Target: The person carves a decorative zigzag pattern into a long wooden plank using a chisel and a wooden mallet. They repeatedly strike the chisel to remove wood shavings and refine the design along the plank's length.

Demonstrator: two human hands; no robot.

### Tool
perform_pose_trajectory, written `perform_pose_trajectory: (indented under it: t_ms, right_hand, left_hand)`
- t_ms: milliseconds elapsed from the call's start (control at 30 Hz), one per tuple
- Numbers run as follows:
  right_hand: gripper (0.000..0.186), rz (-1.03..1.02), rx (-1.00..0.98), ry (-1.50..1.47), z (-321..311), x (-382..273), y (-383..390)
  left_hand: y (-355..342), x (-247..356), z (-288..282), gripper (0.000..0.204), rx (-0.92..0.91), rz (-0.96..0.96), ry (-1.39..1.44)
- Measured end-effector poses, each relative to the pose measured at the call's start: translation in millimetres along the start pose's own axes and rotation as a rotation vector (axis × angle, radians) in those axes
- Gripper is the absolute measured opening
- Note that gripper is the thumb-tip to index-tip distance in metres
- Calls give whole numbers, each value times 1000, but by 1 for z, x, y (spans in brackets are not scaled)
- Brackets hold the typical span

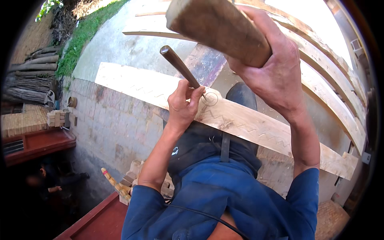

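Observation:
Across my lap lies a long pale wooden plank [248, 122] with zigzag lines and a drawn or scored circle [210, 99] on its face. My left hand [183, 102] pinches a chisel [179, 64] low on its shaft, tilted with its dark handle up and to the left. The thin tip meets the plank at the circle's left edge. Raised above it, my right hand [277, 74] is wrapped round a thick, flat-sided wooden mallet [216, 30], which is apart from the chisel. The mallet's upper end runs out of the picture.
Several long boards [320, 90] lie to the far right. Stacked logs [36, 66] and a strip of grass [86, 34] are at the far left. A red ledge [102, 218] and wood pieces [134, 176] are near my left elbow. Another person [50, 184] is in shadow at lower left.

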State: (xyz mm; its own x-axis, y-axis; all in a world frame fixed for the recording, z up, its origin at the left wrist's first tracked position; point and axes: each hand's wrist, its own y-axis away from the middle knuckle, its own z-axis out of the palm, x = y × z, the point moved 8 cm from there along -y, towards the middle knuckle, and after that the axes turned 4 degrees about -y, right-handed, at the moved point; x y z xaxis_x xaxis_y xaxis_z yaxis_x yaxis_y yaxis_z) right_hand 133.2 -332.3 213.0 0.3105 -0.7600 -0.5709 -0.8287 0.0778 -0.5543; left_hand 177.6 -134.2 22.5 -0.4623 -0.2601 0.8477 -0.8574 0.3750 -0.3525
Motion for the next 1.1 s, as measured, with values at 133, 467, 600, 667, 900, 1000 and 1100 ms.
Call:
perform_pose_trajectory:
  t_ms: [133, 467, 600, 667, 900, 1000, 1100]
  right_hand:
    - [41, -160, 193, -340, -9, -55, -37]
    - [63, -380, -160, 452, 28, -60, -22]
    - [60, -383, -164, 362, 25, -62, -14]
    - [61, -390, -170, 355, 25, -68, -13]
    - [39, -199, 42, -296, -25, -68, -48]
    - [31, -323, 28, -109, -18, -73, -40]
    - [29, -492, -87, 374, 20, -68, -23]
  left_hand:
    - [4, 6, -6, 15, 27, 9, -37]
    - [0, 13, -11, 25, -5, 73, 46]
    - [-36, 37, -20, 21, -92, -123, 562]
    - [-45, 38, -6, 22, -266, -224, 838]
    - [-44, 54, 11, 56, -241, -112, 813]
    - [-43, 52, 19, 54, -219, -146, 787]
    - [-38, 55, 14, 42, -226, -177, 727]
